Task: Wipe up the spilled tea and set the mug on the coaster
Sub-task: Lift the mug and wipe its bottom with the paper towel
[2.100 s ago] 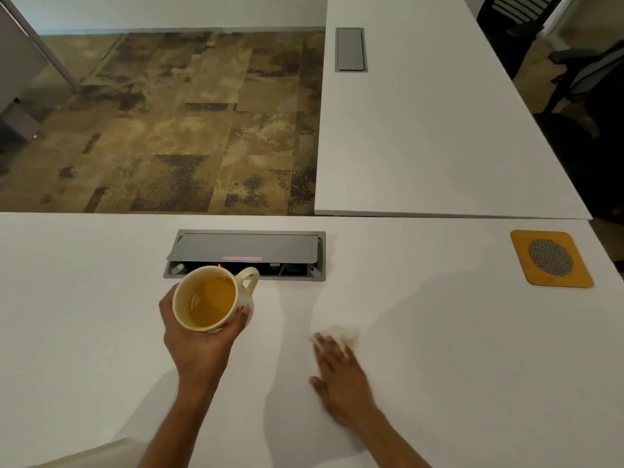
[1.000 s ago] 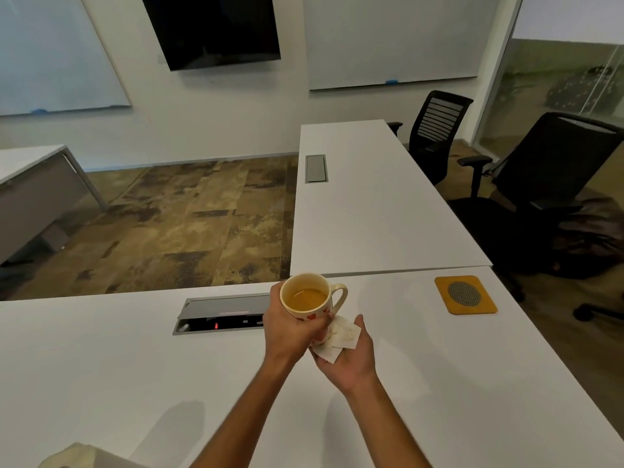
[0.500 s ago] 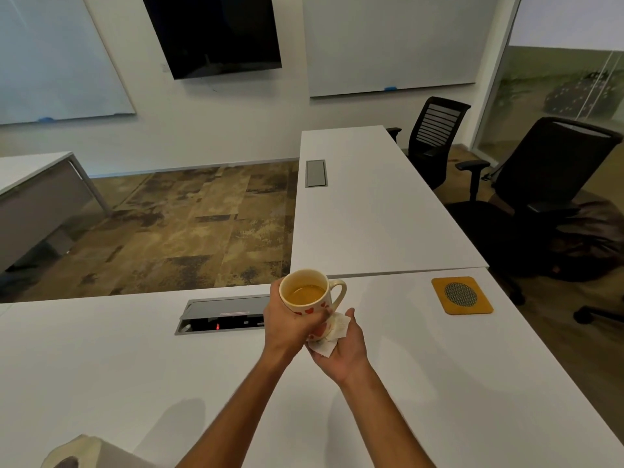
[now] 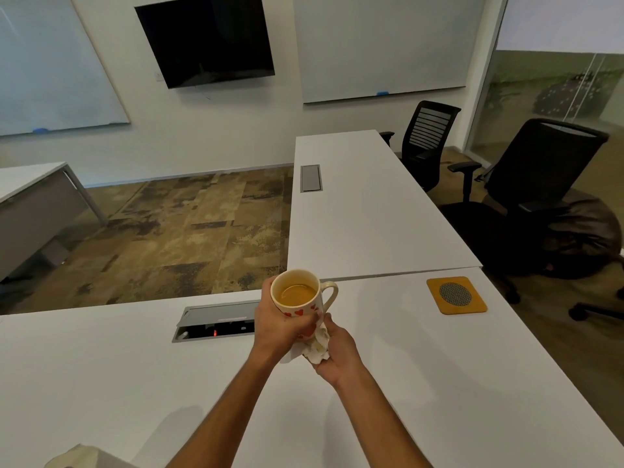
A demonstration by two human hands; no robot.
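Observation:
A cream mug (image 4: 299, 297) with red hearts holds amber tea and is lifted above the white table (image 4: 439, 383). My left hand (image 4: 278, 327) is wrapped around its left side, with the handle pointing right. Under the mug's base my right hand (image 4: 337, 356) presses a crumpled white tissue (image 4: 317, 347), stained pale yellow. The orange square coaster (image 4: 456, 294), with a grey mesh disc, lies flat at the table's far right corner, well to the right of the mug. I see no spilled tea on the table.
A grey cable box (image 4: 216, 324) with its lid raised is set into the table just left of the mug. A second white table (image 4: 368, 211) runs away ahead. Two black office chairs (image 4: 540, 184) stand to the right. A tissue box corner (image 4: 77, 457) shows at bottom left.
Earlier the right hand wiped the table with the tissue. It has since lifted the tissue to the mug's underside, and the mug moved right and up. My view has tilted up toward the room.

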